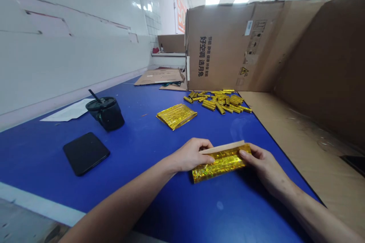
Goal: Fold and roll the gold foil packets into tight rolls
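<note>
Between both hands is a shiny gold foil sheet (222, 164), bent over lengthwise, with a pale paper-like strip along its upper edge. My left hand (194, 155) pinches its left end, thumb on the gold face. At the right end my right hand (258, 159) grips it, thumb in front and the other fingers mostly hidden behind. Farther forward on the blue table lies a flat gold foil stack (176, 115), its pale edge showing. Beyond it, to the right, is a loose pile of small rolled gold foil pieces (219, 100).
A dark lidded cup (110, 115) with a handle stands left on the blue table (137, 140), near a black tablet-like slab (85, 153) and white paper (68, 111). Flat cardboard (159, 76) lies at the back. A large cardboard box (225, 45) borders the right side.
</note>
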Demonstrator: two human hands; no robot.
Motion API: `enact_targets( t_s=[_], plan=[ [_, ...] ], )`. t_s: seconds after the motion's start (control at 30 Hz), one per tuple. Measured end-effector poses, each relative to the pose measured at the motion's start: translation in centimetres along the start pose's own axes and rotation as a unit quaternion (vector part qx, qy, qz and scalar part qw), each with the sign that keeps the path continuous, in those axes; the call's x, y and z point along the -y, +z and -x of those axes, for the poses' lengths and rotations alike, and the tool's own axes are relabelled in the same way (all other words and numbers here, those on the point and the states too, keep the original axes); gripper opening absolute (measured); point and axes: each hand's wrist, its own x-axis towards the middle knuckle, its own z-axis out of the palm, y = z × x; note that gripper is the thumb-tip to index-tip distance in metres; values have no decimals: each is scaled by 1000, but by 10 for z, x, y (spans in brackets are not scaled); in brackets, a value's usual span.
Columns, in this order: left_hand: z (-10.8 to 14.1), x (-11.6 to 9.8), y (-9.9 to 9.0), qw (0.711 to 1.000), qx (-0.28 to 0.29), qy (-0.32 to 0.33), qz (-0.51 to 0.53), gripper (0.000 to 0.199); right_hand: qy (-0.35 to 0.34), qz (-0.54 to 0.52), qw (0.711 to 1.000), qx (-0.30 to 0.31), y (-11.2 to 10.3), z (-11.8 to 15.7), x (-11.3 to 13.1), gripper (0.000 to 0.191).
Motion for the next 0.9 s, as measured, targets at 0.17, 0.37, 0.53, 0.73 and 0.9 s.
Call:
enact_targets(
  t_s=[0.17,0.37,0.53,0.73,0.9],
  plan=[
    [0,3,1,1000,11,-4,-17,15,19,-24,999,-40,0,2,-1,22],
    [-1,7,2,999,4,-7,-51,15,8,7,997,-77,1,3,-1,29],
    [-1,8,3,998,-3,2,-56,15,-2,28,995,-92,2,2,-3,31],
    [-2,9,4,998,-11,-5,-60,17,2,59,994,-87,3,3,-2,34],
    [-1,7,5,998,-4,-9,-61,17,12,74,993,-92,4,5,-1,38]
  ],
)
